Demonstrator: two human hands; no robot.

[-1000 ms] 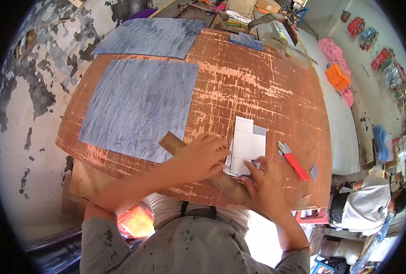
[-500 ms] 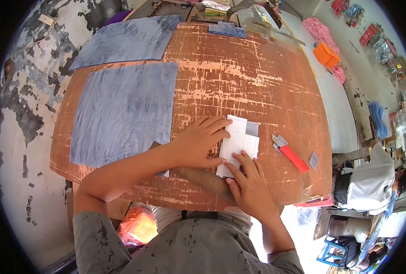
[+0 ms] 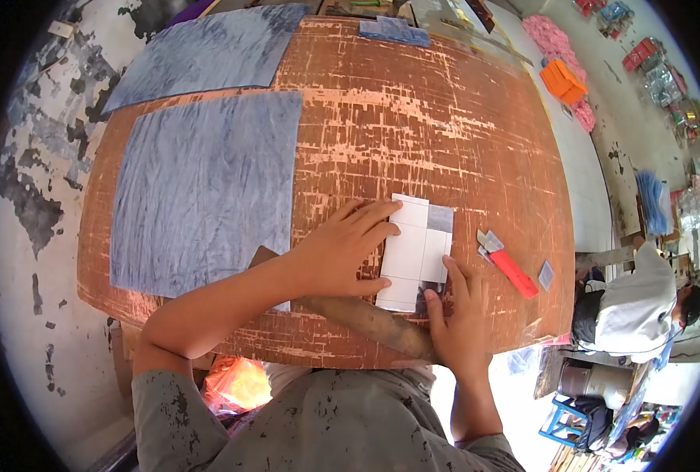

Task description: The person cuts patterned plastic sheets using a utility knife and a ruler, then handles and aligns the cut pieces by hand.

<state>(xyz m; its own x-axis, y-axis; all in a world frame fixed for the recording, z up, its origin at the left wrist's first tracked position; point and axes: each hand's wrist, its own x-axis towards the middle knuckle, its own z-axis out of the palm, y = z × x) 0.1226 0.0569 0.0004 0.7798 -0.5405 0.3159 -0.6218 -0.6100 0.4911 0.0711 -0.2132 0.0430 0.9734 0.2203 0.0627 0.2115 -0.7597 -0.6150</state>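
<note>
A white paper template (image 3: 405, 252) with ruled lines lies on a small blue-grey marbled sheet piece (image 3: 440, 219), which shows at its upper right and lower right. My left hand (image 3: 346, 248) rests with spread fingertips on the template's left edge. At its lower right, my right hand (image 3: 460, 315) touches the edge of the template and piece, thumb and fingers apart. A red-handled utility knife (image 3: 511, 271) lies right of my right hand. Beneath my left forearm is a thick wooden handle (image 3: 366, 322), its far end partly hidden.
Two large blue-grey marbled sheets (image 3: 204, 189) lie on the left of the scratched brown table (image 3: 381, 141). A small offcut (image 3: 546, 275) sits near the right edge, and folded pieces (image 3: 393, 31) at the back. A person (image 3: 633, 307) sits beyond the table at right.
My right hand has moved off the template's middle to its lower right edge, uncovering the lower part. My left hand stays at the left edge. The view has shifted slightly.
</note>
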